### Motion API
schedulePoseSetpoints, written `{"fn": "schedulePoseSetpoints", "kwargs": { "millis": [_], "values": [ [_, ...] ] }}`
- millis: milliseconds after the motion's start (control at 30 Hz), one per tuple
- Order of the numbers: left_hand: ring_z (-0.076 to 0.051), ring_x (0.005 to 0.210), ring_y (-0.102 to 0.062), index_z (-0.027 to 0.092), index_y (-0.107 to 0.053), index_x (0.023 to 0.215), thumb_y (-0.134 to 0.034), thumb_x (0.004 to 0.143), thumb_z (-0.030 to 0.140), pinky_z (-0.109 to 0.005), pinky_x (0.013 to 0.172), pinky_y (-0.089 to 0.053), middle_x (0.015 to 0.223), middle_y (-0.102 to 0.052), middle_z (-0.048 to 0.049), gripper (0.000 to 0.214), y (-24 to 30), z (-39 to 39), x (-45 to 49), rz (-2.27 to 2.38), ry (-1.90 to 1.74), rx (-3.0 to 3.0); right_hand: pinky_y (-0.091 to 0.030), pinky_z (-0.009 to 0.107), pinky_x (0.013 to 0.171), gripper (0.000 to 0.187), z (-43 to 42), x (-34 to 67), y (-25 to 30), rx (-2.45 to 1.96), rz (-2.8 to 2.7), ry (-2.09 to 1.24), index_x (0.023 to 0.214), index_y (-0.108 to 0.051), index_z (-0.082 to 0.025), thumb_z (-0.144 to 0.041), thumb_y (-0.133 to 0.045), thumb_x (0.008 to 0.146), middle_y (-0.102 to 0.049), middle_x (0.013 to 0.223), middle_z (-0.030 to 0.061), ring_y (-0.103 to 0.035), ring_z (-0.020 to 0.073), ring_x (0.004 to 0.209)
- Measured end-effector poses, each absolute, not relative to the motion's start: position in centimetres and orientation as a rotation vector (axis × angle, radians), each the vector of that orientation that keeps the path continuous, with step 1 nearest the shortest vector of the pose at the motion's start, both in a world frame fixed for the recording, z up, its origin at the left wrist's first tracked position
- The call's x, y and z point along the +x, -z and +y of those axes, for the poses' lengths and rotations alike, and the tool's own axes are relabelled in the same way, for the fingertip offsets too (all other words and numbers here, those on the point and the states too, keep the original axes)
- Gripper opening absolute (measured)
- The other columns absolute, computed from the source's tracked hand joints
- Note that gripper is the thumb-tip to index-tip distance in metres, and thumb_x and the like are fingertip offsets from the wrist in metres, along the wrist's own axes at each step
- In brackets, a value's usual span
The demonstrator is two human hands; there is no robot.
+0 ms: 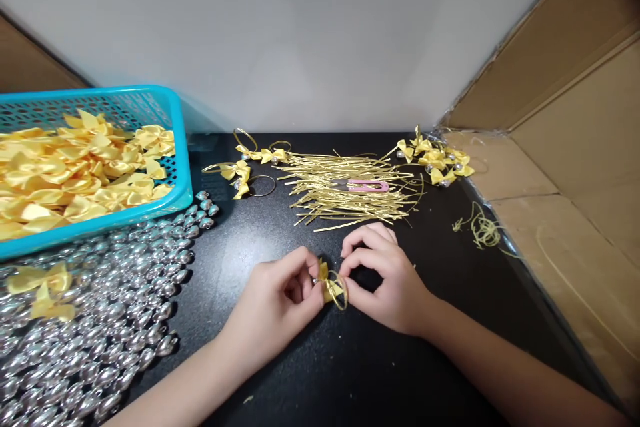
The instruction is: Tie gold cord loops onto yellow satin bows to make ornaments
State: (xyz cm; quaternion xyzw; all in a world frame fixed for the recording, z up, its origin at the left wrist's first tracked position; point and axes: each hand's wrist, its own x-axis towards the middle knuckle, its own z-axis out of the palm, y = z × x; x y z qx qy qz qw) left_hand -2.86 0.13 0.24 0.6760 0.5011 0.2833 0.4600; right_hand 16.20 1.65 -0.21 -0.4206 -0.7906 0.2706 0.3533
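Both my hands meet over the black table (320,373), near its middle front. My left hand (277,303) pinches a small yellow satin bow (330,285) with a silver bead at its left side. My right hand (385,277) pinches the same bow from the right, where a thin gold cord loop (340,293) hangs around it. Fingers of both hands are curled and pressed together on the piece.
A turquoise basket (180,147) full of yellow bows sits at the left. Silver beads (110,320) spread below it. A pile of gold cords (345,190) with a pink clip (367,185) lies behind. Finished bows (437,160) lie near the cardboard wall (565,147).
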Motion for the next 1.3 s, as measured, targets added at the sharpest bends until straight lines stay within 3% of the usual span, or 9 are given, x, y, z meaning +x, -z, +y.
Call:
{"fn": "schedulePoseSetpoints", "kwargs": {
  "millis": [167,433,1300],
  "values": [
    [-0.005,0.038,-0.038,0.016,-0.059,0.072,-0.055,0.079,0.013,-0.014,0.039,-0.031,0.048,-0.044,0.0089,0.008,-0.35,-0.10,-2.73,1.192,-0.777,1.878,-0.035,0.036,0.080,0.011,1.63,16.22,0.24,-1.079,-2.047,-0.706,0.069,-0.060,-0.019,-0.010,-0.065,0.074,-0.060,0.084,0.0005,-0.053,0.0172,0.085],
    [-0.007,0.040,-0.042,0.014,-0.071,0.076,-0.060,0.079,0.013,-0.017,0.042,-0.032,0.047,-0.047,0.0075,0.011,-0.40,0.01,-2.52,1.248,-0.779,2.021,-0.034,0.037,0.081,0.012,1.62,16.34,0.14,-1.049,-2.074,-0.729,0.070,-0.059,-0.020,-0.011,-0.065,0.075,-0.060,0.084,-0.0001,-0.052,0.0172,0.086],
    [-0.008,0.042,-0.043,0.016,-0.068,0.067,-0.058,0.075,0.012,-0.018,0.043,-0.032,0.048,-0.047,0.0064,0.013,-0.88,0.21,-2.27,1.293,-0.630,1.992,-0.034,0.037,0.082,0.011,1.59,16.39,0.04,-1.045,-2.123,-0.727,0.071,-0.057,-0.021,-0.013,-0.060,0.078,-0.060,0.085,-0.0001,-0.051,0.0179,0.087]
  ]
}}
